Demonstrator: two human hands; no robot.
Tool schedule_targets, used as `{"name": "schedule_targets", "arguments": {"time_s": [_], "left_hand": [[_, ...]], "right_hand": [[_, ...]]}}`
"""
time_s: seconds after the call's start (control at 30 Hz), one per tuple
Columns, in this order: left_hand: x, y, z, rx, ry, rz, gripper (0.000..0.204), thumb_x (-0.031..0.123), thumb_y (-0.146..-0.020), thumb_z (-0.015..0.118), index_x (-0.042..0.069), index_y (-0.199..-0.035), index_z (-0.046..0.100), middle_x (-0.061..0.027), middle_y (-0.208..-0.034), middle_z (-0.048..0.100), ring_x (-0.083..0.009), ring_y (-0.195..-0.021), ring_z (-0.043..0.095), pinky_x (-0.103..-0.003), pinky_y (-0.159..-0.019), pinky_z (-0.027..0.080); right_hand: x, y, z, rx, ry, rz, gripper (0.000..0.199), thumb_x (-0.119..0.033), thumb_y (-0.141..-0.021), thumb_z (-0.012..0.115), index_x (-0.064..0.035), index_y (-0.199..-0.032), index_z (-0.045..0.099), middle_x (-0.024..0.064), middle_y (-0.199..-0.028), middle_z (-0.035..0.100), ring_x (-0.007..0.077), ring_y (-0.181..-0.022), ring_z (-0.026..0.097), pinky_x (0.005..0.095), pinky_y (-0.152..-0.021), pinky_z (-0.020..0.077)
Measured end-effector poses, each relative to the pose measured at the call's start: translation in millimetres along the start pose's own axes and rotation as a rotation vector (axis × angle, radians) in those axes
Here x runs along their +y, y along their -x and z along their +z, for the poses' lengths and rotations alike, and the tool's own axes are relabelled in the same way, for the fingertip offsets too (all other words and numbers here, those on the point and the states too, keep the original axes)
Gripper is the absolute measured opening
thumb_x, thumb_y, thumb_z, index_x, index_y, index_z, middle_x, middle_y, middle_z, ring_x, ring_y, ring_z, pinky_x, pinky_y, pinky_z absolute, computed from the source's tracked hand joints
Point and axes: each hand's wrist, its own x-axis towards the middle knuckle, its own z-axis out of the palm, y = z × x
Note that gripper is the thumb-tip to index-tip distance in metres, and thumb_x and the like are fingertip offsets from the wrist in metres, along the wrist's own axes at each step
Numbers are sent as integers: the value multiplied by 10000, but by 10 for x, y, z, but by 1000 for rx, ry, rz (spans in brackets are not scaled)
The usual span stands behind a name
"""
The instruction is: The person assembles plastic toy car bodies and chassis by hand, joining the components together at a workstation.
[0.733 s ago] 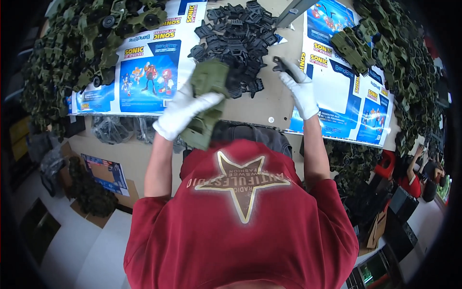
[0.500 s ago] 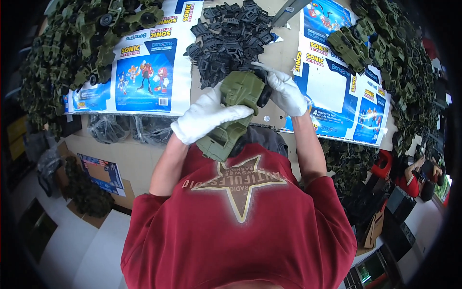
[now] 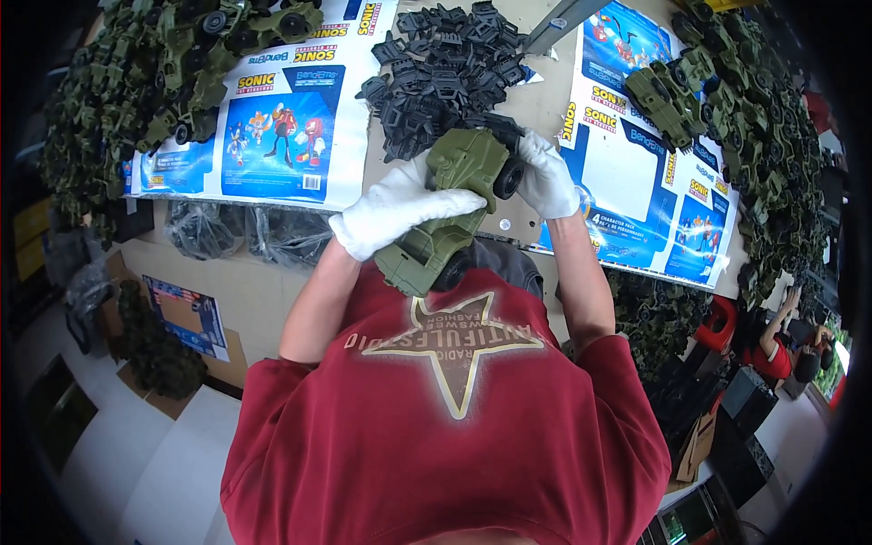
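In the head view, the left hand is clamped around the truck, just left of the right hand, which seems pinched on a black part at its fingertips that could slip if pressed askew.

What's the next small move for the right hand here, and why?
I'd probably press the black part gently against the far end of the truck. The right hand already has the part up at that end, and the left hand is bracing the truck, thumb across its body. Whether the part is seated, I can't tell.
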Motion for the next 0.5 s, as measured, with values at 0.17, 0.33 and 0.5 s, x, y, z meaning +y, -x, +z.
{"name": "schedule_targets", "arguments": {"time_s": [0.17,0.33,0.5], "left_hand": [[1,-29,-3,39,33,11,571,208,-833,792,27,-1311,537,-47,-1095,665,-98,-962,618,-263,-850,519],[-59,-43,-36,21,42,2,581,199,-833,791,26,-1323,531,-52,-1127,666,-100,-989,617,-262,-874,514],[-210,-172,22,117,-63,122,664,262,-808,810,-13,-1336,515,-75,-1195,659,-115,-1070,599,-272,-948,480]], "right_hand": [[43,1,-105,-48,-25,-10,730,-347,-904,683,58,-1438,393,102,-1351,567,164,-1236,539,300,-1069,400],[29,-6,-179,-46,46,37,671,-302,-914,686,49,-1426,431,77,-1256,617,141,-1155,562,278,-1025,416],[-110,-85,87,57,340,-99,540,-400,-973,582,27,-1304,566,66,-1159,645,134,-1082,574,280,-992,429]]}}
